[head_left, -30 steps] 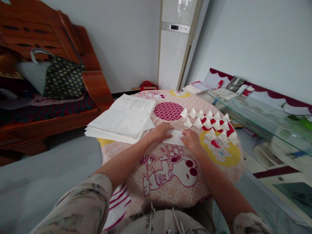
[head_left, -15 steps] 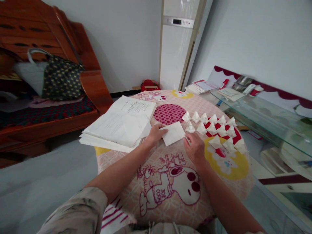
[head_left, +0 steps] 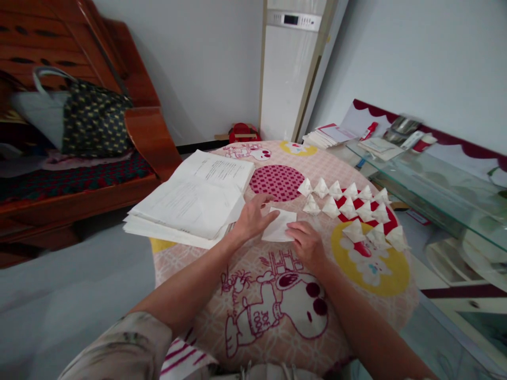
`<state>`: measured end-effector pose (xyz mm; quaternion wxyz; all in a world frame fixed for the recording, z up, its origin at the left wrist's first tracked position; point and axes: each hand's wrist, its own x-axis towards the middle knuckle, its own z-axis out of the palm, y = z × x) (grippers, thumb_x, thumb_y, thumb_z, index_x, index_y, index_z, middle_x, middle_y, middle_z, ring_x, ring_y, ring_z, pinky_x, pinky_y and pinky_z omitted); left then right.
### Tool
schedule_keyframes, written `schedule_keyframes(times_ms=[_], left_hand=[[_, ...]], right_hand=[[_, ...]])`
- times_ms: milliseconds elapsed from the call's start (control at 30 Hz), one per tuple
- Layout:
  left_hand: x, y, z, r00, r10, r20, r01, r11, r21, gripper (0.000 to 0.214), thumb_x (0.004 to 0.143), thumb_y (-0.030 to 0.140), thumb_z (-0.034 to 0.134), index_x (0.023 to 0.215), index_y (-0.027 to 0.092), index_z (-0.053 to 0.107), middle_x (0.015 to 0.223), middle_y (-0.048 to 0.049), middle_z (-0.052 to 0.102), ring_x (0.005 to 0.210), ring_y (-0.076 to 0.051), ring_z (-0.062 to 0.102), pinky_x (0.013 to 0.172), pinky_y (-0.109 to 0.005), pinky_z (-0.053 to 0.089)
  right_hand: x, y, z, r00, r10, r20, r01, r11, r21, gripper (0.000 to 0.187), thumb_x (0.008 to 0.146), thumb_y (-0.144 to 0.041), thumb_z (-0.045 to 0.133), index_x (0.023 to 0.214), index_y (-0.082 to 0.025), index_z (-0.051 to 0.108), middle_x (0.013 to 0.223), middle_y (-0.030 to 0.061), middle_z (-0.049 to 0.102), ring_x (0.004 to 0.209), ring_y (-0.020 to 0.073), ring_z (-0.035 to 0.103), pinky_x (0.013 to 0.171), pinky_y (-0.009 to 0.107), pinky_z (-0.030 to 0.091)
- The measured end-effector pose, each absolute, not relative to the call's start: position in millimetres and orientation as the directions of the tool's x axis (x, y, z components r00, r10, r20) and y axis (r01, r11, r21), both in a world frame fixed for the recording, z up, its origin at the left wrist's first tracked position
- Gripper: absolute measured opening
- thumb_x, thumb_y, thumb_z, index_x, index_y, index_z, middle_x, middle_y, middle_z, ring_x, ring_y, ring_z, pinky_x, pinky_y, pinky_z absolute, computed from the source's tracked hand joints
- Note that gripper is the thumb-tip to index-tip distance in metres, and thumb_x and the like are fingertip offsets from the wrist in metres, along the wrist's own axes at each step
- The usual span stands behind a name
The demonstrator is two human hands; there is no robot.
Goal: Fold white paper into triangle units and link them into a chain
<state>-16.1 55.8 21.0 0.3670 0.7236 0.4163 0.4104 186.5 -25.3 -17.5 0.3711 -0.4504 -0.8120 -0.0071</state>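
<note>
A small white piece of paper (head_left: 280, 226) lies on the patterned tablecloth between my hands. My left hand (head_left: 253, 219) is at its left edge, thumb and fingers spread apart, with the thumb tip over the paper. On the opposite side, my right hand (head_left: 308, 244) has its fingers closed on the paper's right edge. Several folded white paper pyramids (head_left: 348, 209) stand in rows to the right of my hands. Left of my left hand, an open stack of printed sheets (head_left: 186, 203) rests on the table, close to my wrist.
The round table's cloth (head_left: 277, 322) carries cartoon prints. A glass shelf (head_left: 431, 184) with papers and small items runs along the right. A wooden bench (head_left: 146, 137) holding a dark patterned bag (head_left: 97, 121) stands left. Behind the table is a tall white appliance (head_left: 287, 79).
The paper has turned and looks smaller. My left hand has loosened from its corner, its fingers now spread. My right hand has moved slightly down and left along the paper.
</note>
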Motion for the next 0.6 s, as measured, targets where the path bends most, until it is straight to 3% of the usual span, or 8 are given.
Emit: schedule_keyframes(times_ms=[100,233,300,367,467,600], left_hand=[[-25,47,33,0.668,0.692,0.275,0.281,-0.576,0.767,0.039,0.087,0.045,0.067,0.114,0.018,0.068,0.116,-0.01,0.071,0.109,-0.024,0.065,0.1,-0.038,0.049],[-23,29,29,0.831,0.543,0.121,0.369,-0.7,0.612,0.061,0.075,0.047,0.081,0.126,0.019,0.064,0.125,-0.0119,0.067,0.117,-0.03,0.061,0.104,-0.041,0.046],[-19,23,22,0.831,0.55,0.082,0.435,-0.735,0.52,0.057,0.077,0.036,0.08,0.128,0.016,0.063,0.123,-0.0133,0.068,0.116,-0.03,0.061,0.101,-0.04,0.047],[-16,22,17,0.813,0.577,0.073,0.479,-0.735,0.479,0.035,0.086,0.024,0.068,0.12,0.017,0.067,0.115,-0.0113,0.07,0.11,-0.027,0.063,0.097,-0.036,0.048],[-17,26,14,0.785,0.615,0.078,0.495,-0.698,0.516,0.019,0.092,0.02,0.055,0.1,0.02,0.072,0.102,-0.0071,0.072,0.099,-0.021,0.065,0.09,-0.03,0.048],[-17,37,13,0.644,0.763,0.059,0.578,-0.536,0.615,0.017,0.089,0.028,0.06,0.08,0.018,0.071,0.081,-0.004,0.07,0.077,-0.018,0.062,0.073,-0.027,0.046]], right_hand=[[196,-28,-19,-0.339,0.777,0.53,0.681,0.591,-0.432,0.032,0.083,-0.005,0.052,0.094,-0.022,0.077,0.103,0.0084,0.075,0.097,0.0211,0.069,0.087,0.037,0.057],[202,-28,-15,-0.257,0.865,0.432,0.654,0.485,-0.581,0.026,0.082,-0.008,0.057,0.09,-0.022,0.078,0.094,0.0075,0.078,0.09,0.0208,0.072,0.083,0.034,0.058],[202,-27,-12,-0.21,0.897,0.389,0.635,0.428,-0.643,0.023,0.083,-0.012,0.058,0.088,-0.021,0.078,0.09,0.0075,0.078,0.087,0.0212,0.072,0.082,0.033,0.057],[202,-26,-10,-0.164,0.928,0.334,0.624,0.359,-0.694,0.018,0.083,-0.017,0.061,0.087,-0.02,0.078,0.089,0.0076,0.078,0.084,0.0213,0.072,0.08,0.033,0.056],[203,-24,-9,-0.071,0.974,0.215,0.597,0.214,-0.773,0.02,0.081,-0.022,0.065,0.095,-0.019,0.078,0.086,0.0056,0.077,0.076,0.02,0.07,0.074,0.032,0.056],[203,-18,-16,0.019,0.996,0.084,0.48,0.065,-0.875,0.027,0.081,-0.026,0.062,0.103,-0.017,0.075,0.088,0.0053,0.077,0.078,0.0207,0.071,0.071,0.03,0.057]])
